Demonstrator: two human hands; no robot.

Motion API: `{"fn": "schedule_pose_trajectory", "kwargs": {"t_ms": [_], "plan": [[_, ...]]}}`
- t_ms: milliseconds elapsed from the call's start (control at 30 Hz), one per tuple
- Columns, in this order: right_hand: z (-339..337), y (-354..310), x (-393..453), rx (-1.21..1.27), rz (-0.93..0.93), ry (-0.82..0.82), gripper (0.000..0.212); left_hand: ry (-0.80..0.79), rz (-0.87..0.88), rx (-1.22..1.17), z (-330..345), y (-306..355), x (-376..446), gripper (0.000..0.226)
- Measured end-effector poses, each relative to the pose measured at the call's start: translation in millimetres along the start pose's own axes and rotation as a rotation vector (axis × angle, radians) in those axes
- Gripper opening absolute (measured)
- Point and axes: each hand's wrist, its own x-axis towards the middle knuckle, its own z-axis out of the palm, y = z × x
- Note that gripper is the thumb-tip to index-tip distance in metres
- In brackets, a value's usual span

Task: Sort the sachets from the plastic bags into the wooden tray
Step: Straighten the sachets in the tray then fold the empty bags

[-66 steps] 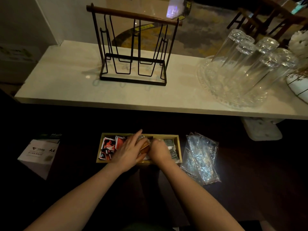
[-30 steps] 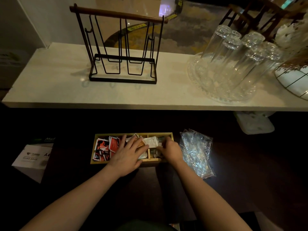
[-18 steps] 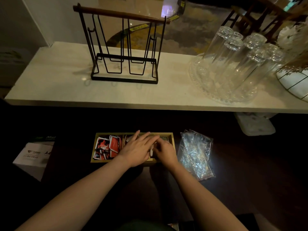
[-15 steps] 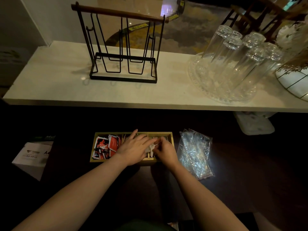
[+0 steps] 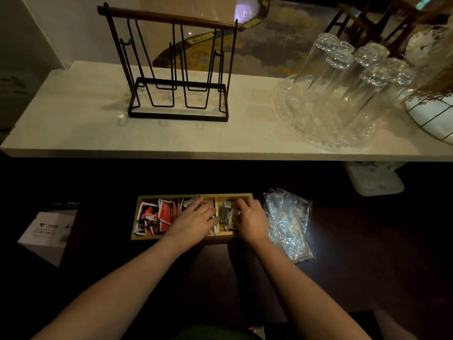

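Wooden tray (image 5: 196,238), light in colour and split into three compartments, lies on a dark surface and serves as the landmark; its left compartment holds a heap of red and white sachets (image 5: 154,218), its middle compartment holds paler sachets mostly covered by the left hand (image 5: 195,220), and its right compartment holds grey and white sachets (image 5: 226,214); the left hand lies palm down over the middle compartment with its fingers curled onto the packets, though whether it grips one cannot be told (the fingertips are hidden in the dim light); the right hand (image 5: 250,217) rests over the right compartment, fingers bent down among the sachets there, and again a firm hold cannot be told; just right of the tray lies a crumpled pile of clear plastic bags (image 5: 289,222), apart from the tray's end wall; well left of the tray sits a white box (image 5: 46,231) with printed lettering; beyond the tray runs a pale counter (image 5: 73,133), bearing a black wire rack (image 5: 176,69) with a wooden top bar, and, further right, upturned glasses (image 5: 343,77) on a clear glass dish (image 5: 306,138).
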Motion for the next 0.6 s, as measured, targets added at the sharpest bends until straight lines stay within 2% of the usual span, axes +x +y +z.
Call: {"fn": "schedule_pose_trajectory", "kwargs": {"t_ms": [100, 200, 267, 400, 500, 567, 600], "plan": [[-0.1, 0.1, -6.7, -0.041, -0.167, 0.045, 0.033, 0.027, -0.02, -0.013, -1.9, 3.3, 7.6, 0.037], [12.6, 3.4, -23.6, -0.097, -0.357, -0.093, 0.05, 0.029, 0.01, -0.003, 2.6, 3.9, 4.2, 0.05], [21.4, 7.7, -30.6, -0.149, -0.347, -0.182, 0.055, 0.01, 0.009, -0.004, 12.5, 3.0, -2.2, 0.062], [22.3, 13.6, -28.5, -0.264, -0.291, -0.27, 0.064, -0.037, -0.03, -0.121, 23.3, 3.1, -8.5, 0.058], [18.4, 10.1, -21.8, -0.202, -0.301, -0.313, 0.074, -0.092, -0.038, -0.119, 13.6, 8.6, 2.7, 0.071], [10.8, 1.5, -14.7, -0.117, -0.287, -0.28, 0.077, -0.112, -0.058, -0.1, 10.2, 10.2, 7.3, 0.074], [5.4, -1.4, -11.4, -0.074, -0.265, -0.221, 0.071, -0.115, -0.06, -0.094, 10.9, 9.5, 7.5, 0.075]]}}
